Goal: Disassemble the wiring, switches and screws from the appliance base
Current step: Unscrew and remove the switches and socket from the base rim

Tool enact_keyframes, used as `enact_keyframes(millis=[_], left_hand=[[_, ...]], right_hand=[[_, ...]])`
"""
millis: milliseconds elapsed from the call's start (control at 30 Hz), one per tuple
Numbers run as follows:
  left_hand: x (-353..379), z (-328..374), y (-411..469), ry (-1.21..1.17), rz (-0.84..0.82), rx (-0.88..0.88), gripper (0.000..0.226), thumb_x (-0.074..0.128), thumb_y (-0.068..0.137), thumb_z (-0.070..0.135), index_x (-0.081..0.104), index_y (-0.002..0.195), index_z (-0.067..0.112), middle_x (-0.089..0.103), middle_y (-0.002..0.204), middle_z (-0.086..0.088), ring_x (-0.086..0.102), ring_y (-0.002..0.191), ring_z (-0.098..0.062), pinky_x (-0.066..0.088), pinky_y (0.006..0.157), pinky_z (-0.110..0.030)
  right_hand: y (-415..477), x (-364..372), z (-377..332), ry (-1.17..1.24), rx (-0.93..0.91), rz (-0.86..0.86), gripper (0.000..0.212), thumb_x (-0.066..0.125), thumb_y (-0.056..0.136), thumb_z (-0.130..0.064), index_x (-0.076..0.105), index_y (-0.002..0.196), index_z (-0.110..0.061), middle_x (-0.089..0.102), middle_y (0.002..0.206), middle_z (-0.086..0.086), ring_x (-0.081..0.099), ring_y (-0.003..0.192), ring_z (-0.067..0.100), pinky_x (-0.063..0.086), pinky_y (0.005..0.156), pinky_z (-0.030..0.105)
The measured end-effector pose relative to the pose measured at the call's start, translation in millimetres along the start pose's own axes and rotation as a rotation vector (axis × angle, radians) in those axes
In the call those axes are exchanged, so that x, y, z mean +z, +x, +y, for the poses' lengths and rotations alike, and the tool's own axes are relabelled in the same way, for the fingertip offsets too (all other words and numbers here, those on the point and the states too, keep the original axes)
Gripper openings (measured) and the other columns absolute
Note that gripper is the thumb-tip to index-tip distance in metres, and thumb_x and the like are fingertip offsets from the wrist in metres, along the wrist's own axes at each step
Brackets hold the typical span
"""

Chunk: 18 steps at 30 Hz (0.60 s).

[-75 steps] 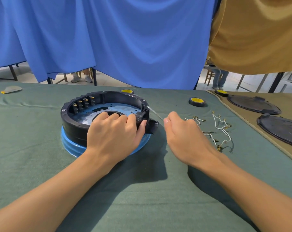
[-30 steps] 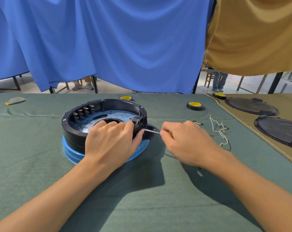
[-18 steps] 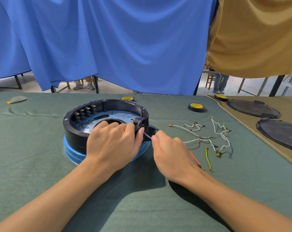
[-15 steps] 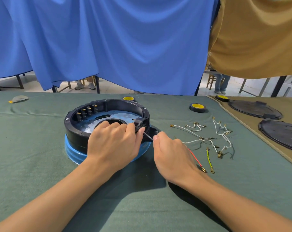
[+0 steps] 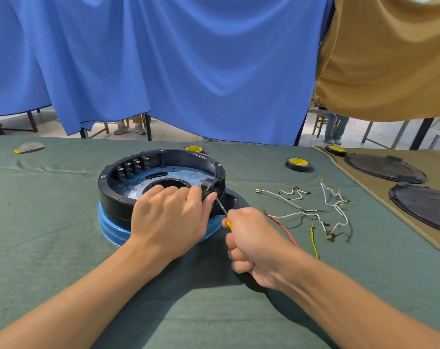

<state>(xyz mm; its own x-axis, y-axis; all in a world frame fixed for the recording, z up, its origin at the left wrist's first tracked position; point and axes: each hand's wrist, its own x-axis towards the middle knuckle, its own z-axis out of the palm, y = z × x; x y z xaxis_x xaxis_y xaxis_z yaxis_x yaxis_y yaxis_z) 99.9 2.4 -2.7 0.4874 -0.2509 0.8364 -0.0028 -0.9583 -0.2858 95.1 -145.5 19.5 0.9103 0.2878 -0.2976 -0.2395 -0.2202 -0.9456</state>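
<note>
Now the right hand (image 5: 254, 245) is fisting round the screwdriver (image 5: 221, 209), having slid back along its handle, with the tip angling at the switch (image 5: 209, 185) on the base (image 5: 113, 190) rim; a screw is likely coming out next. The left hand (image 5: 171, 220) is gripping the base's near rim, mid-bench (image 5: 62, 248). Wires (image 5: 302, 210) are lying rightward, well apart, leaving open room nearside.

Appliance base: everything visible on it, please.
The appliance base is a round black ring, plastic-looking, lying open side up on a blue disc on the green cloth. Its floor is a pale metal plate with a round central hole. Four switches with brass tabs line the far-left inner wall. A black lug juts from its right side. The left hand grips the near rim; the screwdriver in the right hand reaches a small black part at the right rim.
</note>
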Motion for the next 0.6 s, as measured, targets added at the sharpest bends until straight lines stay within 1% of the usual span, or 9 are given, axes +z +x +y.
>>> enact_keyframes(millis=[67, 133, 200, 267, 333, 367, 467, 600], left_hand=[[0.1, -0.2, -0.2, -0.002, 0.009, -0.005, 0.046, 0.052, 0.095, 0.034, 0.048, 0.052, 0.017, 0.049, 0.043, 0.0, 0.052, 0.04, -0.025, 0.037, 0.047, -0.03], [0.3, 0.4, -0.3, -0.01, 0.015, -0.017, 0.046, 0.052, 0.095, 0.035, 0.048, 0.052, 0.017, 0.049, 0.043, 0.001, 0.052, 0.04, -0.024, 0.037, 0.047, -0.03], [0.4, 0.8, 0.0, -0.016, 0.012, -0.023, 0.047, 0.052, 0.095, 0.036, 0.049, 0.052, 0.017, 0.05, 0.043, 0.001, 0.053, 0.04, -0.024, 0.037, 0.047, -0.03], [-0.2, 0.7, -0.1, -0.017, 0.001, -0.022, 0.047, 0.051, 0.095, 0.036, 0.05, 0.052, 0.017, 0.051, 0.043, 0.001, 0.054, 0.04, -0.023, 0.037, 0.047, -0.03], [-1.4, 0.9, -0.1, -0.012, -0.005, -0.018, 0.047, 0.052, 0.095, 0.036, 0.049, 0.052, 0.017, 0.052, 0.044, 0.001, 0.054, 0.04, -0.023, 0.036, 0.047, -0.03], [-1.7, 1.0, 0.0, -0.007, -0.007, -0.016, 0.046, 0.052, 0.095, 0.036, 0.048, 0.053, 0.017, 0.051, 0.043, 0.001, 0.053, 0.04, -0.023, 0.036, 0.047, -0.03], [-2.7, 0.7, 0.1, -0.004, -0.011, -0.007, 0.047, 0.051, 0.095, 0.036, 0.05, 0.053, 0.017, 0.05, 0.044, 0.0, 0.051, 0.04, -0.023, 0.036, 0.046, -0.031], [-4.4, -0.3, 1.0, -0.002, -0.013, -0.007, 0.047, 0.051, 0.096, 0.036, 0.051, 0.053, 0.017, 0.05, 0.044, 0.0, 0.05, 0.041, -0.024, 0.037, 0.046, -0.032]], right_hand=[[-2.3, 0.6, -1.2, 0.045, 0.008, -0.009, 0.021, 0.025, 0.096, -0.014, 0.038, 0.08, -0.019, 0.022, 0.04, -0.009, 0.016, 0.032, 0.007, 0.013, 0.035, 0.015], [1.2, 1.5, 2.1, 0.01, -0.018, 0.052, 0.021, 0.027, 0.096, -0.016, 0.04, 0.08, -0.017, 0.025, 0.047, -0.005, 0.019, 0.037, 0.01, 0.016, 0.038, 0.018], [5.5, 5.2, 6.8, -0.144, -0.127, 0.142, 0.026, 0.027, 0.097, -0.019, 0.043, 0.076, -0.016, 0.031, 0.057, -0.001, 0.029, 0.048, 0.018, 0.025, 0.045, 0.025], [8.4, 8.6, 9.2, -0.386, -0.289, 0.246, 0.032, 0.026, 0.099, -0.021, 0.044, 0.072, -0.018, 0.04, 0.066, 0.002, 0.044, 0.064, 0.027, 0.035, 0.057, 0.034], [7.9, 11.4, 8.5, -0.474, -0.353, 0.298, 0.034, 0.023, 0.1, -0.023, 0.044, 0.074, -0.019, 0.046, 0.074, 0.003, 0.053, 0.082, 0.032, 0.039, 0.067, 0.039], [8.1, 11.0, 8.3, -0.469, -0.36, 0.301, 0.034, 0.023, 0.1, -0.023, 0.045, 0.075, -0.018, 0.046, 0.075, 0.002, 0.053, 0.084, 0.033, 0.039, 0.068, 0.039], [6.7, 8.5, 8.3, -0.463, -0.393, 0.292, 0.034, 0.023, 0.102, -0.026, 0.045, 0.078, -0.017, 0.042, 0.071, 0.0, 0.047, 0.078, 0.028, 0.039, 0.068, 0.039], [5.6, 0.0, 5.8, -0.436, -0.443, 0.317, 0.035, 0.026, 0.102, -0.024, 0.043, 0.072, -0.02, 0.046, 0.071, -0.001, 0.048, 0.079, 0.029, 0.04, 0.072, 0.04]])
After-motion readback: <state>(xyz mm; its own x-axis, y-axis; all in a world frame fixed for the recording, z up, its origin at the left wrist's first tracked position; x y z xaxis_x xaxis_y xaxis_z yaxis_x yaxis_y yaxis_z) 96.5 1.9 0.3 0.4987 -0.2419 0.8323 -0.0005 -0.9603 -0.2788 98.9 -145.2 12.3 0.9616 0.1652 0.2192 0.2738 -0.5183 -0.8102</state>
